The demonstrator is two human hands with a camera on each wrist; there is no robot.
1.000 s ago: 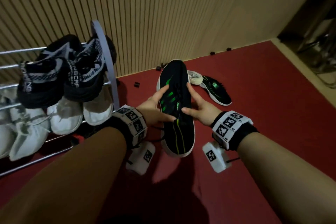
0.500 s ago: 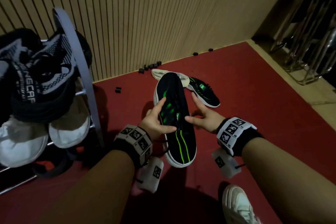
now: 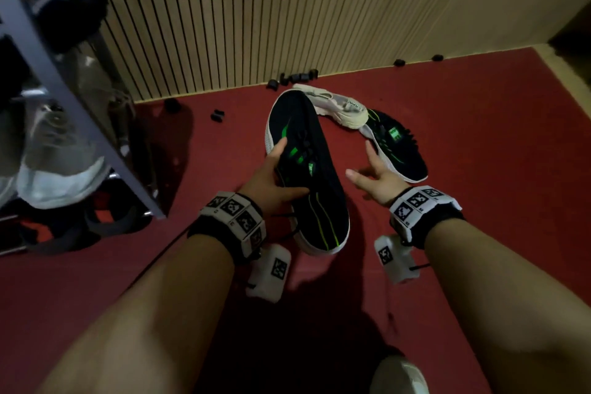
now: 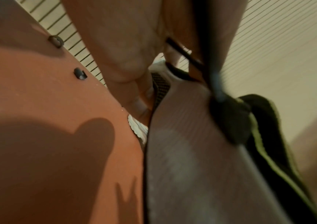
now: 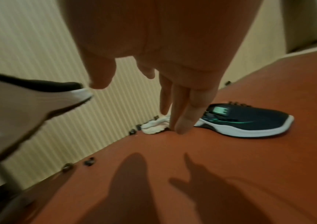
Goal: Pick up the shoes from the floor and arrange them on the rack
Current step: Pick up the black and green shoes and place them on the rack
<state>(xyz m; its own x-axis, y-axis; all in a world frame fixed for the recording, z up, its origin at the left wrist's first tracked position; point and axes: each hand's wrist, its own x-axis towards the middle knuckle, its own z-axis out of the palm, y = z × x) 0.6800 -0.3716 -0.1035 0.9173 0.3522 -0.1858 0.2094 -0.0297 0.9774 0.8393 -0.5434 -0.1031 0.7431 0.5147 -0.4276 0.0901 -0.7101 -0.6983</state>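
My left hand (image 3: 277, 178) grips a black sneaker with green stripes (image 3: 307, 169) at its middle, held above the red floor, toe pointing away; its grey sole (image 4: 201, 159) fills the left wrist view. My right hand (image 3: 371, 171) is open, fingers spread, off the shoe and just to its right. Its straight fingers (image 5: 182, 109) point down toward the floor. The matching black sneaker (image 3: 398, 147) (image 5: 249, 121) lies on the floor beyond, beside a white shoe (image 3: 332, 107) (image 5: 154, 125). The shoe rack (image 3: 73, 96) stands at the left with white and dark shoes on it.
A slatted beige wall (image 3: 256, 9) backs the red floor (image 3: 479, 153). Several small black clips (image 3: 297, 77) lie along its base. A white shoe toe (image 3: 399, 377) shows at the bottom edge.
My right hand has let go of the held sneaker and moved right, toward the shoes on the floor. The left hand keeps its hold. The view has swung toward the floor.
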